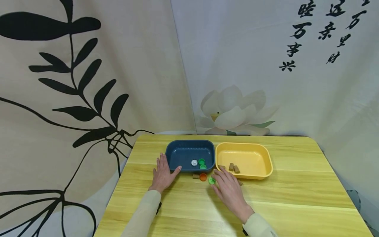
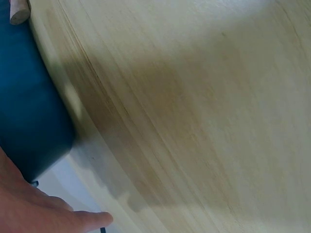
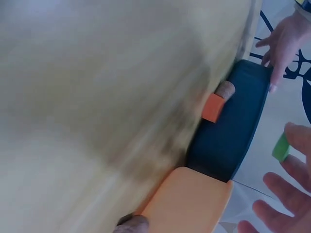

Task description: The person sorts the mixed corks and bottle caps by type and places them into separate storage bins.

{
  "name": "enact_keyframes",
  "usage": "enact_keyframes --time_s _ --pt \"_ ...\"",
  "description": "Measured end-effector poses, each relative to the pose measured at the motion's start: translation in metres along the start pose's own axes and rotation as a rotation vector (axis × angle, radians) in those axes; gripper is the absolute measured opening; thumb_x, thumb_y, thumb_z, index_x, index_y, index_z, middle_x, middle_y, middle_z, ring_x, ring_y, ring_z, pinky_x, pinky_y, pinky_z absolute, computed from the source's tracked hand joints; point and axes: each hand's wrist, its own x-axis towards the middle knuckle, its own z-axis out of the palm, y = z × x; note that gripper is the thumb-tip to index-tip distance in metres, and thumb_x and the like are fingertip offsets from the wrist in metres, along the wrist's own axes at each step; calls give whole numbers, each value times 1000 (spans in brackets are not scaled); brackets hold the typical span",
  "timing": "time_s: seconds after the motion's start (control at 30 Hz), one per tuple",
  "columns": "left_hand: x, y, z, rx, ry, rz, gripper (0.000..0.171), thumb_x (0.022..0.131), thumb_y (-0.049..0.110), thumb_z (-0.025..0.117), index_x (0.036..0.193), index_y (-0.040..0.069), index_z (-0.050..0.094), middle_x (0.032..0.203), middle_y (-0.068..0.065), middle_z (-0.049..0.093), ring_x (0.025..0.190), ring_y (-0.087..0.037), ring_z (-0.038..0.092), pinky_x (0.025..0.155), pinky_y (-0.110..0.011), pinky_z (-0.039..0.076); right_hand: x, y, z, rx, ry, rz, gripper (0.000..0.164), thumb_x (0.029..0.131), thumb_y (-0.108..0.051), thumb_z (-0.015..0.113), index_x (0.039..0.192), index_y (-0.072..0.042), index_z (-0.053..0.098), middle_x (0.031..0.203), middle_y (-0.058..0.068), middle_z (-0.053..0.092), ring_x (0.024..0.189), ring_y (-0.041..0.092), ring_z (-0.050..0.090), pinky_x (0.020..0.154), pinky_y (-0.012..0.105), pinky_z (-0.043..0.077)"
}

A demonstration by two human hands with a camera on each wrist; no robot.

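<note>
My left hand [image 1: 163, 176] rests at the left front corner of the blue tray [image 1: 182, 158], fingers straight and thumb spread along its front. My right hand [image 1: 229, 191] pinches a green bottle cap [image 3: 281, 147] between thumb and index finger, in front of where the two trays meet. An orange bottle cap [image 1: 203, 177] and a cork [image 1: 196, 176] lie on the table against the blue tray's front. Inside that tray are a white cap [image 1: 194, 162] and two green caps [image 1: 201, 161]. Corks [image 1: 231, 167] lie in the yellow tray [image 1: 251, 161].
The two trays stand side by side near the back of the wooden table [image 1: 296, 197]. Another cork [image 1: 240, 183] shows partly behind my right hand, before the yellow tray. Behind the table hangs a printed cloth [image 1: 148, 82].
</note>
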Motion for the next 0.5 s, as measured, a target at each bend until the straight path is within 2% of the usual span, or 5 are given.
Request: enact_keyframes --time_s 0.13,0.37,0.5 --pt "0 -2 0 14 -8 -2 114 95 79 44 165 -2 6 173 -18 -3 157 -43 4 114 -75 19 15 -1 2 19 11 17 41 89 -24 84 124 -10 70 139 13 64 136 39 53 105 61 45" --pt "0 -2 0 22 11 10 115 94 80 44 164 -3 7 173 -19 -2 157 -44 7 113 -76 21 40 0 7 45 55 18 40 89 -24 84 123 -8 71 137 14 65 135 41 53 104 62 47" --pt "1 -2 0 24 10 7 115 94 81 43 164 -2 7 173 -19 -1 157 -43 6 114 -75 21 53 0 9 54 47 33 39 92 -25 82 125 -7 71 138 14 65 136 41 53 104 62 46"
